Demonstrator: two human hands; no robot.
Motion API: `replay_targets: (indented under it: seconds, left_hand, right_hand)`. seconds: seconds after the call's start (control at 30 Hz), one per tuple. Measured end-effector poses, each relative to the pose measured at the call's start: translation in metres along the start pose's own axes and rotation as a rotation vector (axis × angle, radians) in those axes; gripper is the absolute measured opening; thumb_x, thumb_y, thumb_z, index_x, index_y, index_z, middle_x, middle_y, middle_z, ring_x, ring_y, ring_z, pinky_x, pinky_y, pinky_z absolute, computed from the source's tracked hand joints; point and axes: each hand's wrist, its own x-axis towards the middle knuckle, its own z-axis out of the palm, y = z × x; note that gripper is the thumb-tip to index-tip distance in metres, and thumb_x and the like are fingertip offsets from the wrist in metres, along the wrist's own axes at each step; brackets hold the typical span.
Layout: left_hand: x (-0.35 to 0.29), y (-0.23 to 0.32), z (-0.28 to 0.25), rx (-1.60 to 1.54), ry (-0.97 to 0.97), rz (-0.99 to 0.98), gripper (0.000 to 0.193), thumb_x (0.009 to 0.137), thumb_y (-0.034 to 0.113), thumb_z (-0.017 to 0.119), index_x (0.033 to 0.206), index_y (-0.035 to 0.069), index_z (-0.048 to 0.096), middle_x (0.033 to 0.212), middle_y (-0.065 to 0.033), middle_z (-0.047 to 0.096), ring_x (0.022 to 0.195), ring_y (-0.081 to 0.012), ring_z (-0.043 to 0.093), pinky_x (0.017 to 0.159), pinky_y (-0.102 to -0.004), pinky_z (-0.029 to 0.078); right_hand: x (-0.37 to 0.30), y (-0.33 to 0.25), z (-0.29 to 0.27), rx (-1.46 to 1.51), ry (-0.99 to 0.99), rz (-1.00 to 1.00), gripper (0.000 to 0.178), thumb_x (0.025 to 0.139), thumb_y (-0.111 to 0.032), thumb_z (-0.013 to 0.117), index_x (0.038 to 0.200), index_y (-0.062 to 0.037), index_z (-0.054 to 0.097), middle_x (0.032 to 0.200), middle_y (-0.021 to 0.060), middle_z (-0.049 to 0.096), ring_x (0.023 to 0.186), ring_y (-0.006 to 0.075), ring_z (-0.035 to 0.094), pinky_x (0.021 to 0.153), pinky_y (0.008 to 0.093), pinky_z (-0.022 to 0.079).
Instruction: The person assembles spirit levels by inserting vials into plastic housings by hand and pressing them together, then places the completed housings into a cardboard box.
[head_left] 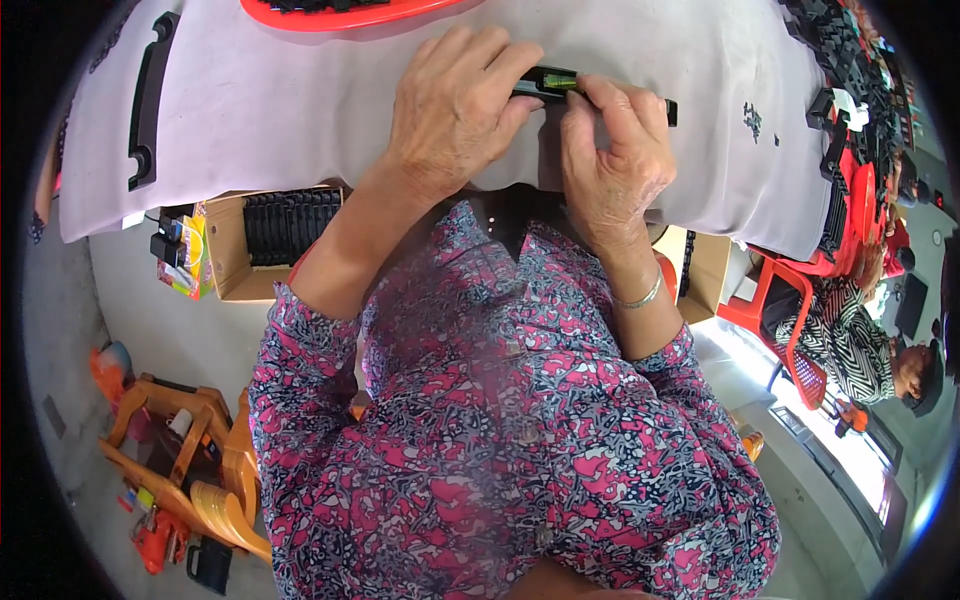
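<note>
A long black bar with a yellow-green vial in its middle, which looks like a spirit level (562, 82), lies across the cloth-covered table (330, 110) in front of me. My left hand (450, 105) pinches its left end between thumb and fingers. Thumb and forefinger of my right hand (622, 140) close at the right edge of the vial, pressing there. The bar's right end sticks out past my right knuckles. My fingers hide part of the bar.
A red tray (350, 18) of black parts stands at the far edge. A black notched bar (152, 100) lies left; tiny dark pieces (752, 120) lie right. Black parts (840, 50) heap at the far right. Below the table edge, a cardboard box (235, 250) holds black bars. A person (850, 335) sits at right.
</note>
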Motion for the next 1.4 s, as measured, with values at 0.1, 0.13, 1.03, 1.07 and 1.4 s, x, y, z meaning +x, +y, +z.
replay_targets:
  seconds: [0.1, 0.13, 1.03, 1.07, 1.4]
  left_hand:
    - [0.000, 0.000, 0.000, -0.001, -0.003, 0.000, 0.042, 0.068, 0.016, 0.080, 0.106, 0.012, 0.064, 0.093, -0.0040, 0.058, 0.092, -0.0261, 0.058, 0.080, -0.0407, 0.046]
    - [-0.001, 0.000, 0.000, 0.001, -0.002, -0.001, 0.042, 0.068, 0.016, 0.080, 0.106, 0.012, 0.064, 0.093, -0.0040, 0.058, 0.092, -0.0261, 0.058, 0.080, -0.0407, 0.046]
    - [0.003, 0.009, -0.005, 0.040, 0.023, 0.105, 0.036, 0.072, 0.011, 0.077, 0.106, 0.011, 0.066, 0.104, -0.0056, 0.059, 0.095, -0.0272, 0.059, 0.086, -0.0409, 0.045]
    - [0.004, 0.008, -0.005, 0.042, 0.020, 0.108, 0.036, 0.072, 0.011, 0.077, 0.106, 0.011, 0.066, 0.104, -0.0056, 0.059, 0.095, -0.0272, 0.059, 0.086, -0.0409, 0.045]
    - [0.013, 0.005, -0.009, 0.001, -0.167, 0.093, 0.025, 0.078, 0.012, 0.074, 0.102, 0.013, 0.071, 0.098, -0.0029, 0.062, 0.087, -0.0269, 0.062, 0.079, -0.0391, 0.048]
  right_hand:
    - [0.000, 0.003, -0.003, -0.055, -0.025, -0.116, 0.023, 0.073, -0.002, 0.072, 0.095, -0.0055, 0.071, 0.092, 0.0050, 0.067, 0.082, 0.0246, 0.060, 0.077, 0.0366, 0.048]
    - [0.000, 0.005, -0.005, -0.092, -0.058, -0.170, 0.024, 0.073, -0.004, 0.073, 0.097, -0.0056, 0.070, 0.096, 0.0054, 0.067, 0.084, 0.0245, 0.060, 0.079, 0.0369, 0.047]
    - [0.018, 0.026, -0.031, -0.431, -0.377, -0.798, 0.045, 0.081, -0.018, 0.058, 0.119, 0.0062, 0.059, 0.109, 0.0191, 0.063, 0.096, 0.0255, 0.060, 0.104, 0.0480, 0.044]
    - [0.018, 0.026, -0.031, -0.428, -0.383, -0.791, 0.045, 0.081, -0.018, 0.058, 0.119, 0.0063, 0.059, 0.109, 0.0194, 0.063, 0.096, 0.0258, 0.060, 0.104, 0.0478, 0.045]
    - [0.015, 0.026, -0.029, -0.376, -0.355, -0.754, 0.042, 0.082, -0.017, 0.060, 0.116, 0.0065, 0.060, 0.109, 0.0204, 0.063, 0.098, 0.0264, 0.061, 0.104, 0.0475, 0.045]
